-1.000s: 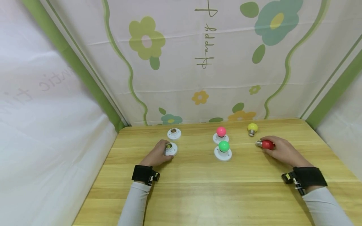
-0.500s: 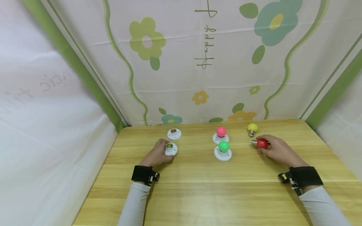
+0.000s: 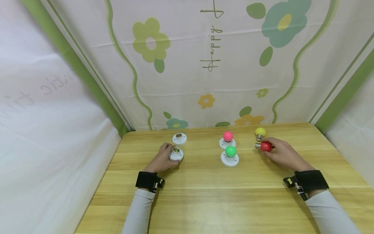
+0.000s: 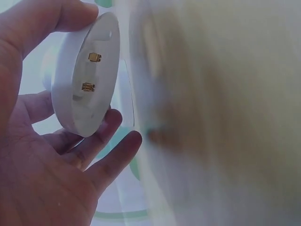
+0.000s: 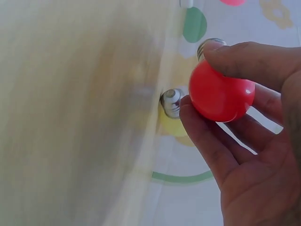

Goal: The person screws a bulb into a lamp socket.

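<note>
My left hand grips a white lamp socket on the wooden table; the left wrist view shows its white base tipped up between thumb and fingers. My right hand holds a red bulb by its globe, its metal screw cap pointing left. In the right wrist view the red bulb sits between thumb and fingers, with a yellow bulb just behind it.
A second empty white socket stands behind the held one. A pink bulb and a green bulb sit in white sockets at mid-table. A yellow bulb lies loose just behind the red one. Flowered cloth walls enclose the table.
My right hand has carried the red bulb leftward and slightly away, close to the yellow bulb. The left hand has kept its hold on the socket, shifting it slightly.
</note>
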Tool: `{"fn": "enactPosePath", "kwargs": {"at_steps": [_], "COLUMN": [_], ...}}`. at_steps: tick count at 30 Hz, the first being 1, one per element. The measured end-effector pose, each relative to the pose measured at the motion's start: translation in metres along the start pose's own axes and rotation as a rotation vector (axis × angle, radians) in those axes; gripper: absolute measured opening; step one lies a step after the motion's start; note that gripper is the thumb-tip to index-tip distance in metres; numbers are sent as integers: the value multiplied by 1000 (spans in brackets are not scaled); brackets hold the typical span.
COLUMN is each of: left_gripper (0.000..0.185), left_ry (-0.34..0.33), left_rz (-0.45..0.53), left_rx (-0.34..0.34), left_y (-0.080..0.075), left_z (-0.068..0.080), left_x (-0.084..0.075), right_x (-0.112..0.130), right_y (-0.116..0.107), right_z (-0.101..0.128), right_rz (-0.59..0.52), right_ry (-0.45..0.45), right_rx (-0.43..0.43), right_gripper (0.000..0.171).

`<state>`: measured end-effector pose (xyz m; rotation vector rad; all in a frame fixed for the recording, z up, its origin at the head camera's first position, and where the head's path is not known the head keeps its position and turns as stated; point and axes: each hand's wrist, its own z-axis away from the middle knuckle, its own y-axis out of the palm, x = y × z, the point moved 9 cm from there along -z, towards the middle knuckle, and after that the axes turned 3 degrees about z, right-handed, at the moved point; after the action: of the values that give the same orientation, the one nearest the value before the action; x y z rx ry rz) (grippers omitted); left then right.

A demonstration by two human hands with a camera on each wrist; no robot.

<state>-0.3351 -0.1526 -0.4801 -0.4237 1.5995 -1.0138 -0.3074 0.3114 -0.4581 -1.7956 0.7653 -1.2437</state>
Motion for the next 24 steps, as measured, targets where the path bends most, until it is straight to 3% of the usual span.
{"fn": "enactPosePath", "kwargs": {"at_steps": [15,24], "left_gripper": [69,68], "left_ry": [64,65], "left_rz": [-37,90], "left_rx": [-24,-7], "left_y": [-3,-1], "left_z": [0,0], "left_x": [-11,-13], "right_x": [23,33], "right_y": [-1,-2], "right_z": [-14,-20], "right_rz": [-14,-4], "right_ry": [-92,-117], "right_rx": [-65,-93], "right_gripper": [46,45]}}
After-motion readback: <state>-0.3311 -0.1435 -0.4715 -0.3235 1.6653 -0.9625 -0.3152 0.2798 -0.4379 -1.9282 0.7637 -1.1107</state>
